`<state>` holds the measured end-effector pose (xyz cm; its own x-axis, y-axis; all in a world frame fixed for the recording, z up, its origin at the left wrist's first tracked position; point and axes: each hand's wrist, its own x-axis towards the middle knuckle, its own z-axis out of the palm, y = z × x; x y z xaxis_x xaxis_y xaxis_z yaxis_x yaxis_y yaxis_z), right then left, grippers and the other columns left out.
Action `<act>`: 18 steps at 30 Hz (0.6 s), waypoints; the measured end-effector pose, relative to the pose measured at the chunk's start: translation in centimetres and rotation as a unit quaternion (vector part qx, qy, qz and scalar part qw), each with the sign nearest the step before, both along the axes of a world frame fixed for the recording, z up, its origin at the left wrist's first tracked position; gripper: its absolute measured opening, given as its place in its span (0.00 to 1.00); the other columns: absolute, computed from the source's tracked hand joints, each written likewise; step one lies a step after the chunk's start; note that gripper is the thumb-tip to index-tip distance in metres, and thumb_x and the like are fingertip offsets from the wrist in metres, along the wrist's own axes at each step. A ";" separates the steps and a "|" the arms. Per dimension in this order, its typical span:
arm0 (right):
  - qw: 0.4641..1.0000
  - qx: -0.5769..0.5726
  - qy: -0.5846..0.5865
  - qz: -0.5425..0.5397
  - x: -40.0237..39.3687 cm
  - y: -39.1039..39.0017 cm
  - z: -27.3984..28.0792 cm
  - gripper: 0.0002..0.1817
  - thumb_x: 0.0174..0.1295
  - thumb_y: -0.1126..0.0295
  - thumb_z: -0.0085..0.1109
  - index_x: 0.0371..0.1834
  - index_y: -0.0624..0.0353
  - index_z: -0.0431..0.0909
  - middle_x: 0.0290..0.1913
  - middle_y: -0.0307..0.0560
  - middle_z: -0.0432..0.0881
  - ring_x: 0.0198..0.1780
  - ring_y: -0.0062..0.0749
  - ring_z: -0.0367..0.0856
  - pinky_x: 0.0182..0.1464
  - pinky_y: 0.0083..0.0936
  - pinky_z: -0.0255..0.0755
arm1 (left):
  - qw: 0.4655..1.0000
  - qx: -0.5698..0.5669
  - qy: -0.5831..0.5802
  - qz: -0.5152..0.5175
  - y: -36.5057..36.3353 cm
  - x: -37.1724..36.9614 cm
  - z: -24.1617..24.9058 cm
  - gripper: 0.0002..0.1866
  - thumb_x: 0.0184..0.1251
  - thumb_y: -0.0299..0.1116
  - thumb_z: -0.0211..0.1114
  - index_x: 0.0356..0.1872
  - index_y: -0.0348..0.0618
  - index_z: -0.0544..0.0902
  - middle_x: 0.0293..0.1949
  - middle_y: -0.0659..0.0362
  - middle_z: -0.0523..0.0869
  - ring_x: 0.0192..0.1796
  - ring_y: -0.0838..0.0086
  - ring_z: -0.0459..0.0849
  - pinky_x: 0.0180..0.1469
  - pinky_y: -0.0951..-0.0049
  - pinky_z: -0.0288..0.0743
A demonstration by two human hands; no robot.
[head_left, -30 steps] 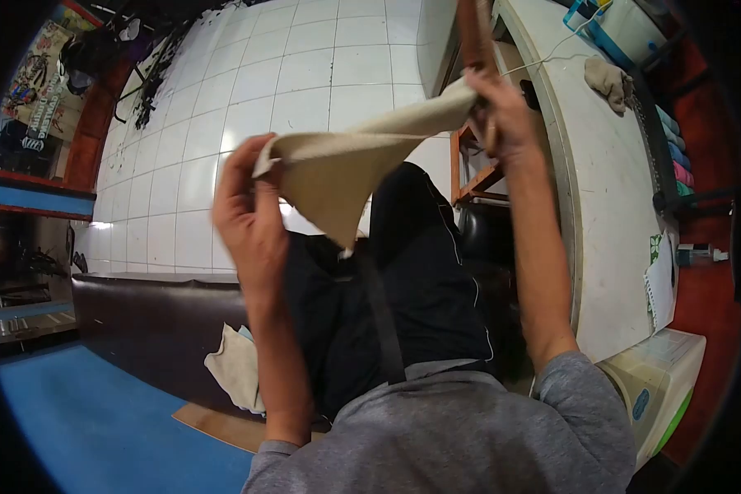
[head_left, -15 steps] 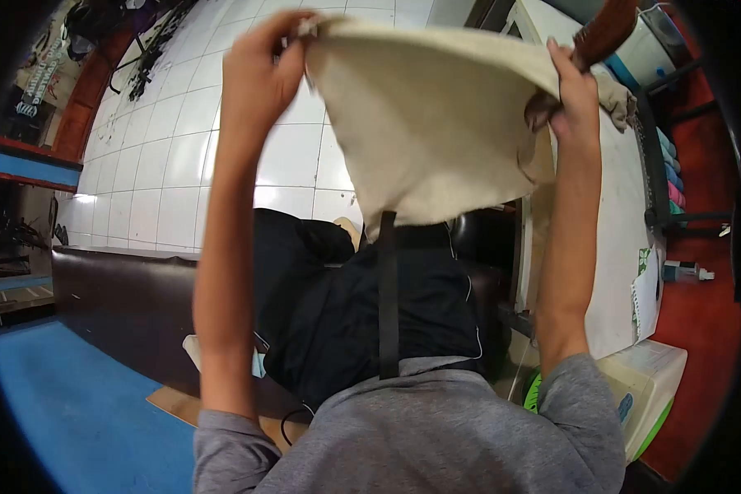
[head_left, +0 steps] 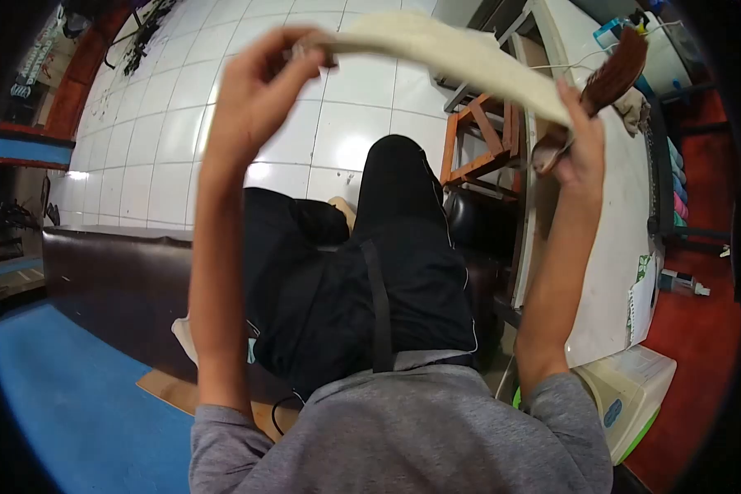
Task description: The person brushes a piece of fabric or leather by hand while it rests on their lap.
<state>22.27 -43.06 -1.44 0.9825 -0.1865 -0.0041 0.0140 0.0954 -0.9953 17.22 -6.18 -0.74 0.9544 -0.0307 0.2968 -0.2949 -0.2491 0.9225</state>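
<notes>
A beige cloth [head_left: 461, 62] is stretched between my two raised hands, its far part lifted so I see it nearly edge-on. My left hand [head_left: 259, 103] pinches its left end between thumb and fingers. At its right end, my right hand [head_left: 580, 140] is closed around the cloth edge and a dark brown brush-like tool [head_left: 617, 74]. The tool's broad end points up and away, and its rounded handle end comes out below my palm. My fingers hide the middle of it.
To my right runs a white tabletop [head_left: 609, 239] with a crumpled grey cloth [head_left: 631, 111] and a notebook [head_left: 642, 300]. A wooden stool [head_left: 477, 144] stands beyond my knees. A dark padded bench [head_left: 123, 272] is at left, and a clear bottle [head_left: 682, 282] lies far right.
The cloth has swung up and away from me, from hanging broad over my lap to nearly edge-on. My lap and the stool now show. Both hands keep their hold.
</notes>
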 end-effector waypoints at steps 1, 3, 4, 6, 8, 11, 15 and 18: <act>1.000 -0.009 0.025 -0.011 -1.6 0.9 -1.1 0.13 0.61 0.66 0.74 0.37 0.55 0.76 0.35 0.36 0.80 0.35 0.22 0.80 0.39 0.24 0.75 | 1.000 -0.018 0.006 0.000 -0.4 -1.5 -2.7 0.13 0.71 0.30 0.67 0.53 0.36 0.84 0.37 0.63 0.88 0.40 0.86 0.81 0.42 0.85 0.72; 0.998 -0.021 0.057 0.036 -3.6 0.2 -5.1 0.14 0.60 0.69 0.74 0.41 0.59 0.77 0.40 0.39 0.82 0.42 0.24 0.82 0.46 0.25 0.76 | 0.995 -0.052 0.085 -0.007 -1.6 -4.6 -7.5 0.11 0.71 0.30 0.69 0.50 0.38 0.85 0.32 0.68 0.83 0.31 0.90 0.73 0.32 0.85 0.66; 0.993 -0.015 0.101 0.057 -4.8 0.7 -5.9 0.15 0.60 0.70 0.74 0.45 0.61 0.78 0.43 0.42 0.83 0.44 0.26 0.83 0.48 0.25 0.76 | 0.991 -0.053 0.125 0.006 -2.8 -6.1 -8.9 0.11 0.70 0.31 0.69 0.49 0.38 0.85 0.29 0.69 0.80 0.28 0.90 0.70 0.29 0.84 0.63; 0.982 -0.019 0.170 0.086 -6.6 0.5 -8.6 0.20 0.59 0.73 0.74 0.52 0.66 0.78 0.49 0.46 0.84 0.48 0.29 0.84 0.52 0.26 0.76 | 0.979 -0.075 0.187 0.016 -4.4 -8.4 -14.5 0.11 0.73 0.34 0.67 0.47 0.36 0.84 0.26 0.68 0.80 0.27 0.88 0.71 0.29 0.82 0.64; 0.974 -0.019 0.209 0.080 -8.3 0.6 -10.2 0.23 0.59 0.74 0.73 0.55 0.69 0.77 0.51 0.49 0.84 0.51 0.31 0.83 0.55 0.28 0.75 | 0.972 -0.100 0.213 0.003 -6.4 -11.2 -18.2 0.11 0.76 0.34 0.63 0.47 0.35 0.82 0.28 0.61 0.85 0.29 0.82 0.81 0.32 0.76 0.73; 0.958 -0.032 0.275 0.072 -10.4 -1.1 -13.4 0.18 0.59 0.74 0.73 0.49 0.65 0.77 0.46 0.44 0.82 0.46 0.30 0.82 0.54 0.27 0.74 | 0.991 0.038 0.116 -0.046 -8.2 -13.6 -18.3 0.09 0.78 0.27 0.56 0.52 0.35 0.79 0.41 0.53 0.83 0.40 0.72 0.84 0.41 0.74 0.77; 0.965 -0.033 0.253 0.053 -12.4 -4.0 -16.7 0.15 0.58 0.75 0.73 0.42 0.58 0.74 0.41 0.40 0.79 0.41 0.29 0.80 0.47 0.28 0.76 | 0.990 0.014 0.139 0.009 -10.7 -14.5 -18.2 0.06 0.79 0.26 0.54 0.46 0.35 0.77 0.37 0.49 0.80 0.38 0.59 0.82 0.45 0.66 0.76; 0.957 0.007 0.290 0.015 -13.6 -4.1 -15.4 0.16 0.59 0.77 0.71 0.39 0.52 0.70 0.40 0.39 0.76 0.38 0.28 0.79 0.35 0.27 0.78 | 0.992 0.061 0.045 0.097 -11.8 -14.7 -19.1 0.05 0.77 0.25 0.54 0.46 0.35 0.77 0.36 0.44 0.78 0.40 0.49 0.80 0.43 0.60 0.74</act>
